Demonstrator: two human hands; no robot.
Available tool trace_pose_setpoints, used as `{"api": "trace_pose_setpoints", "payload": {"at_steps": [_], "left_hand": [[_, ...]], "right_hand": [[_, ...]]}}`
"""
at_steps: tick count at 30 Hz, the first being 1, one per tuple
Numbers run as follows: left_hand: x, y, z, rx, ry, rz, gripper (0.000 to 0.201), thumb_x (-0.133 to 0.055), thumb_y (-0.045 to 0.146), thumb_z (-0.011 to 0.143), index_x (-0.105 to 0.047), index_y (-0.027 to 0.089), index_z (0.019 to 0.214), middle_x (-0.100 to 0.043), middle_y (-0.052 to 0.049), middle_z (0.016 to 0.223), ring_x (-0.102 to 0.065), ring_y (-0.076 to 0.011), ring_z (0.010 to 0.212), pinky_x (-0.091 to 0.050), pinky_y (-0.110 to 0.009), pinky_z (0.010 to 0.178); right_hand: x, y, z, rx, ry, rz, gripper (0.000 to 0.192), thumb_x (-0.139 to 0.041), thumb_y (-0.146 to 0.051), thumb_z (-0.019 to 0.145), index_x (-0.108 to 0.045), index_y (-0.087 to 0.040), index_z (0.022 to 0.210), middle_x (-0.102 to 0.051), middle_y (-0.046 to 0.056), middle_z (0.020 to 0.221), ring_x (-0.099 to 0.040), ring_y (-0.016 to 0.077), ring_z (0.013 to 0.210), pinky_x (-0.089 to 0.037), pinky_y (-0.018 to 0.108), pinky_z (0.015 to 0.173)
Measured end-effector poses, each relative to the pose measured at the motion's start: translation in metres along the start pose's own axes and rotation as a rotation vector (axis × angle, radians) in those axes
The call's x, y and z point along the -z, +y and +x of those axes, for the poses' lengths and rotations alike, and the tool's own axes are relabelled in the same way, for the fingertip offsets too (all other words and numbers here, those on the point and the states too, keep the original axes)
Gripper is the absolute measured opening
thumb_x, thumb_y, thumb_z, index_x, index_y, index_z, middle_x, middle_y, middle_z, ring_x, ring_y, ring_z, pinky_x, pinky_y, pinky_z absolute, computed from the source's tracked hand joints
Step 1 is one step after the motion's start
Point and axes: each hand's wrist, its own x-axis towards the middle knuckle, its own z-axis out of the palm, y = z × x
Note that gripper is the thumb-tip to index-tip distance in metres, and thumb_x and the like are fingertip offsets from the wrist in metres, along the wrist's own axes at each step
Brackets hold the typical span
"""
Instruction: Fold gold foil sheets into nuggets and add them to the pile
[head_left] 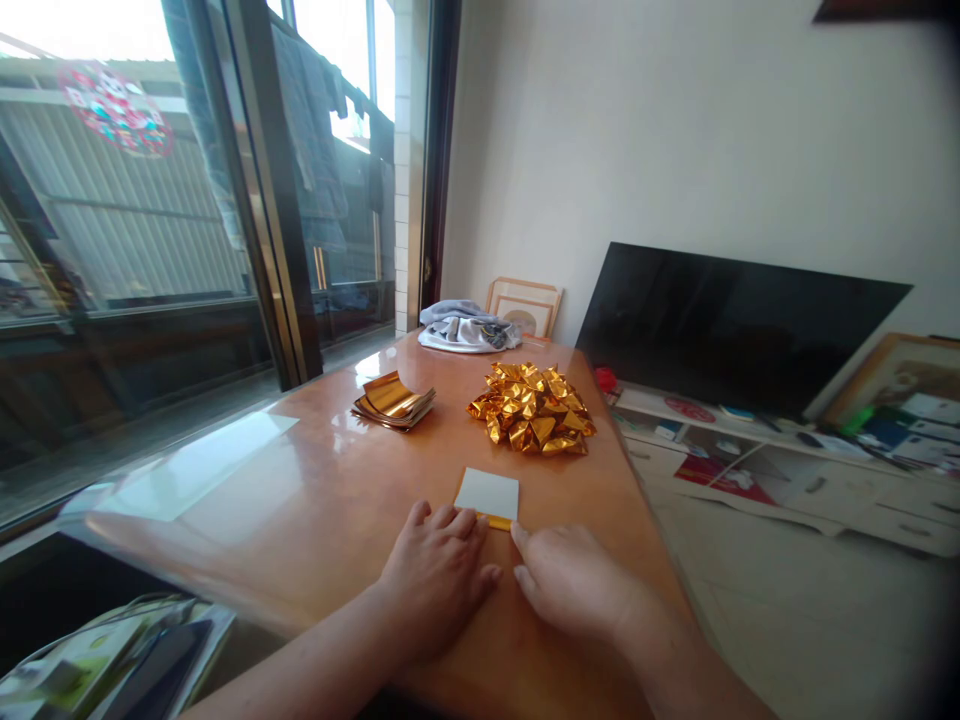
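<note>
A sheet of gold foil paper point(487, 493) lies white side up on the table, its near edge folded over to show a gold strip. My left hand point(439, 575) rests its fingertips on the left part of that strip, fingers lying down and thumb apart. At the strip's right end, my right hand point(566, 575) touches the corner with an outstretched index finger; its thumb sits apart below and the other fingers are mostly hidden. Beyond the sheet is a heap of folded gold foil pieces point(534, 410). A stack of gold foil sheets point(394, 402) lies further left.
The glossy wooden table point(330, 520) has its right edge close by my right arm. Bunched grey and white cloth point(466, 328) lies at the far end. A television point(735, 325) stands on a low white cabinet point(810, 480) to the right. Sliding glass doors point(262, 190) line the left.
</note>
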Motion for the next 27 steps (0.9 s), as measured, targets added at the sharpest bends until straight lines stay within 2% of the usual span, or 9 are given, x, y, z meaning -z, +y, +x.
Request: {"api": "trace_pose_setpoints", "payload": {"at_steps": [9,19,23,27], "left_hand": [[0.006,-0.013,-0.013,0.084,0.012,0.016,0.051,-0.042,0.056,0.099,-0.063,0.022,0.131,-0.067,-0.012,0.122,-0.054,-0.0341,0.115,-0.026,-0.057,0.106],[0.015,-0.022,-0.010,0.130,0.028,0.005,0.036,-0.049,0.053,0.097,-0.070,0.025,0.105,-0.066,-0.010,0.109,-0.052,-0.0329,0.114,-0.029,-0.054,0.103],[0.021,-0.022,-0.001,0.067,0.027,-0.017,0.026,-0.049,0.040,0.098,-0.070,0.024,0.095,-0.064,-0.009,0.110,-0.052,-0.0299,0.113,-0.031,-0.050,0.102],[0.020,-0.023,0.017,-0.061,-0.013,-0.049,0.024,-0.046,0.028,0.100,-0.068,0.024,0.092,-0.064,-0.006,0.104,-0.054,-0.0257,0.105,-0.036,-0.043,0.097]], "right_hand": [[0.000,-0.002,0.001,-0.018,-0.001,0.009,0.051,-0.049,-0.033,0.092,-0.060,-0.012,0.137,-0.076,0.021,0.105,-0.073,0.0353,0.094,-0.053,0.043,0.079],[0.002,-0.003,0.007,-0.043,0.061,0.014,0.034,-0.048,-0.032,0.094,-0.074,-0.018,0.110,-0.078,0.017,0.096,-0.074,0.0332,0.090,-0.053,0.039,0.075],[0.003,-0.002,0.009,-0.026,0.077,0.001,0.033,-0.047,-0.031,0.094,-0.076,-0.017,0.103,-0.078,0.016,0.094,-0.074,0.0331,0.088,-0.052,0.038,0.073],[0.001,0.002,0.011,-0.047,0.093,0.043,0.033,-0.047,-0.033,0.095,-0.077,-0.018,0.101,-0.078,0.015,0.097,-0.073,0.0325,0.091,-0.050,0.037,0.076]]}}
